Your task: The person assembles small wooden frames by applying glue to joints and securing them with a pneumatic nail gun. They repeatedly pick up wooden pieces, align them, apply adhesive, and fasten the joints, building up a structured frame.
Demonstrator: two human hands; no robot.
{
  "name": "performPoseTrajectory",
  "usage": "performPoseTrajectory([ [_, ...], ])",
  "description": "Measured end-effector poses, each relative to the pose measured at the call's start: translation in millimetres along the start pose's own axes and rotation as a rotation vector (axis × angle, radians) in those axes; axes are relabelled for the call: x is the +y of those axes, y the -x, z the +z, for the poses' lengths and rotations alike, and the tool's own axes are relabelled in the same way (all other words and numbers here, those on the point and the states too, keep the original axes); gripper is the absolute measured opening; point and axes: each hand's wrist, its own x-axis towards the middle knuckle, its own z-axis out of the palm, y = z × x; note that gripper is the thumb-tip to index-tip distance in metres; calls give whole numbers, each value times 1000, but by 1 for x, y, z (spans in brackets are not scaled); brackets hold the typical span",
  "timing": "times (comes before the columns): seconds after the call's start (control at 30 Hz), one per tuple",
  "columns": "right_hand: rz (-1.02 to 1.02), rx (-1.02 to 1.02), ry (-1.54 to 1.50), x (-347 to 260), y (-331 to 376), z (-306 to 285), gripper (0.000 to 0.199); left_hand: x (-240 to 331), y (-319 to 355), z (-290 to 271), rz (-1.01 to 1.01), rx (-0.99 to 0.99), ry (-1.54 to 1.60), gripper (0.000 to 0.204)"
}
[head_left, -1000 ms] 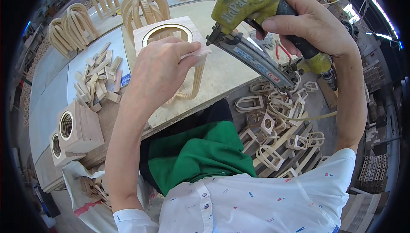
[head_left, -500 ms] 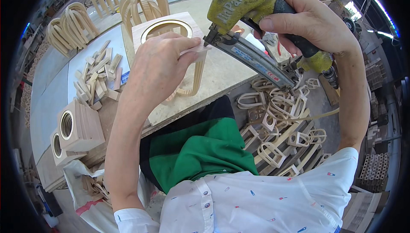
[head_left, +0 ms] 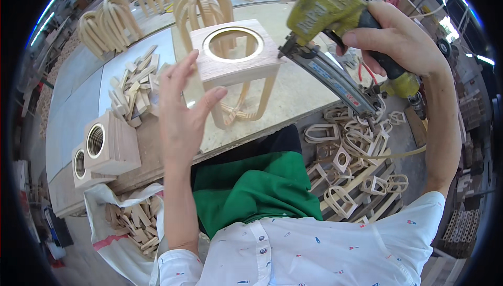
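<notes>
Beside wooden stand [head_left: 233, 60], block pile [head_left: 133, 87].

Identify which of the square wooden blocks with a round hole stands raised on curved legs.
The square block at the table's centre, beside the nail gun. It alone stands on curved legs; the stacked blocks at the left edge have none.

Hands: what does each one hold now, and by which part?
Right hand grips the nail gun by its handle. Left hand is open, holding nothing, beside the wooden stand.

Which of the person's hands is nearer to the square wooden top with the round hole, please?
Left. The left hand is open beside the square wooden top; the right hand grips the nail gun off to its right.
</notes>
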Motion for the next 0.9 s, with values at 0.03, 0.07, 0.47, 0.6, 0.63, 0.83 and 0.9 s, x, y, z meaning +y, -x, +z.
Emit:
performPoseTrajectory([
  [0.03, -12, -2, -19, -1, 0, 1, 25, -3, 7, 5, -113, 13, 200, 67],
  [0.07, -18, -3, -34, 0, 1, 2, 24, -1, 12, 15, -222, 26, 407, 69],
  [0.47, -7, 25, -122, -2, 2, 7, 24, -8, 9, 48, -332, 170, 781, 66],
  [0.6, 58, 14, -120, -1, 1, 4, 24, -5, 11, 52, -313, 201, 839, 67],
  [0.63, 71, 10, -116, -1, 1, 3, 24, -4, 11, 52, -313, 202, 844, 67],
  [0.83, 7, -29, -136, -11, -5, 9, 24, -4, 13, 52, -279, 212, 847, 67],
  [0.9, -51, -35, -138, -20, -10, 15, 24, -6, 15, 54, -260, 216, 837, 67],
])
